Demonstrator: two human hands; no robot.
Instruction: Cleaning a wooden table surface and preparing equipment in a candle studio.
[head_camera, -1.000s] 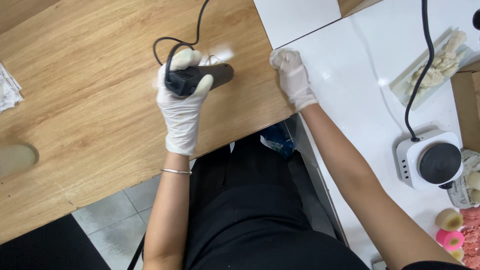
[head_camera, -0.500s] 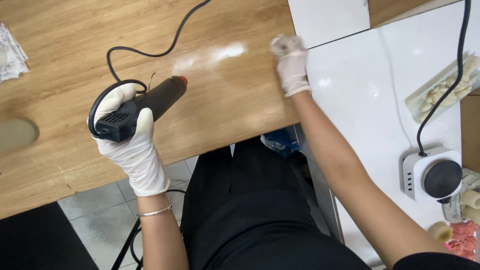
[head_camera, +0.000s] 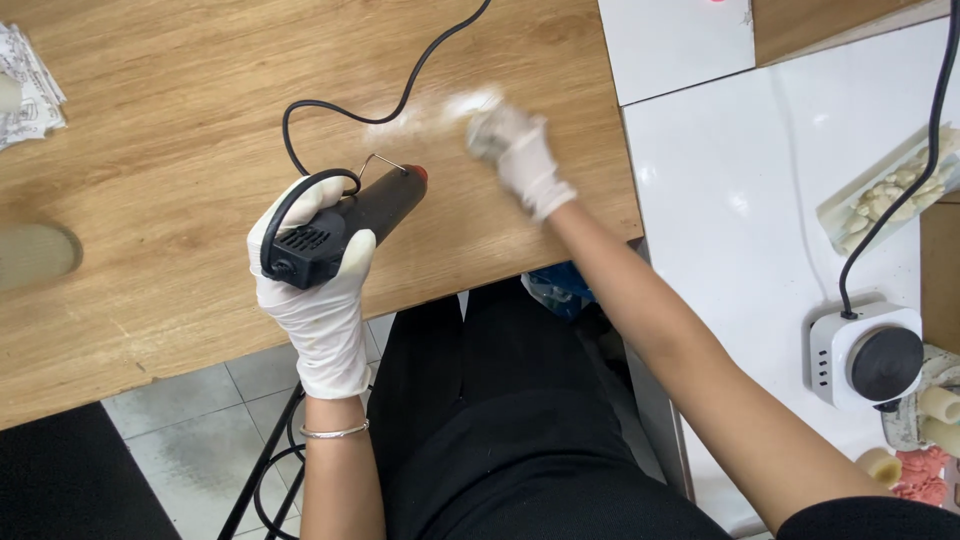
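Observation:
My left hand (head_camera: 320, 290), in a white glove, is shut around a black glue gun (head_camera: 375, 205) with a red tip and a thin wire stand. It holds the gun low over the wooden table (head_camera: 150, 130), tip pointing up and right. The gun's black cable (head_camera: 420, 70) loops across the wood to the far edge. My right hand (head_camera: 515, 150), also gloved, is blurred over the wood just right of the gun's tip, beside a pale shiny patch. Whether its fingers hold anything cannot be made out.
A white table (head_camera: 740, 200) adjoins on the right, carrying a white round device (head_camera: 868, 355) with a black cord and a clear tray of pale pieces (head_camera: 890, 190). Crumpled paper (head_camera: 25, 85) and a beige oval pad (head_camera: 35, 255) lie at the wooden table's left edge.
My left hand carried the glue gun down and left, then back slightly right. My right hand slid left from the table's corner onto the wood near the gun's tip.

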